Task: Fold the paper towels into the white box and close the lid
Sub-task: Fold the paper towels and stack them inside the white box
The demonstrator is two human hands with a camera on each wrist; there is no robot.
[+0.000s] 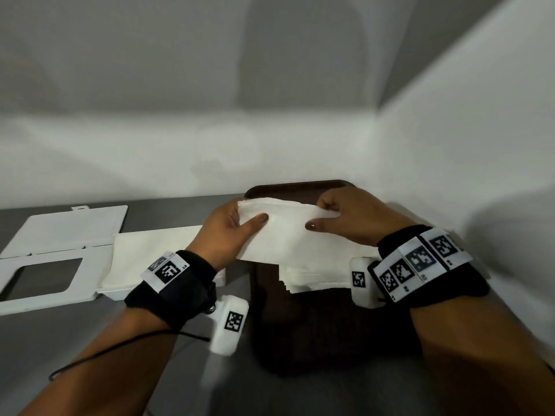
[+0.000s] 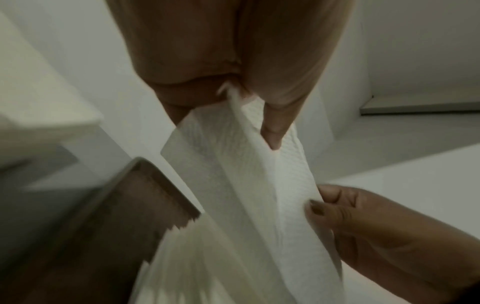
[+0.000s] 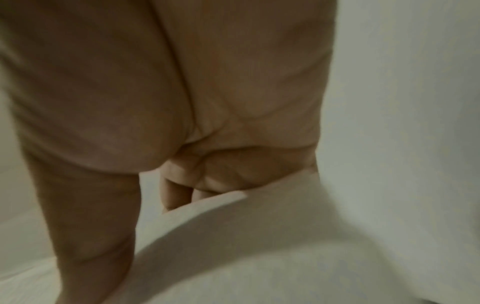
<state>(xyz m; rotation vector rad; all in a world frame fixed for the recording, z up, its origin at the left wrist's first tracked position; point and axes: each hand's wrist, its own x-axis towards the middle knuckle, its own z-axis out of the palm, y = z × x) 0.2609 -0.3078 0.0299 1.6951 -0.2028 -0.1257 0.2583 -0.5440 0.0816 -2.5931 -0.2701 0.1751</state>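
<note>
A white paper towel [image 1: 288, 232] is held in the air above the dark brown tray [image 1: 300, 331]. My left hand [image 1: 237, 226] pinches its left end between thumb and fingers. My right hand [image 1: 345, 217] pinches its right end. The left wrist view shows the same paper towel [image 2: 246, 185] with a lengthwise fold, the thumb [image 2: 275, 127] on it. More paper towels [image 1: 312, 279] lie stacked on the tray under it. The white box [image 1: 156, 256] sits to the left with towels inside, its lid [image 1: 54, 265] swung open flat. The right wrist view is blurred, mostly palm [image 3: 182, 102].
White walls close off the back and the right side. The grey table [image 1: 75, 340] runs in front of the box. A black cable [image 1: 114, 349] trails from my left wristband across the table.
</note>
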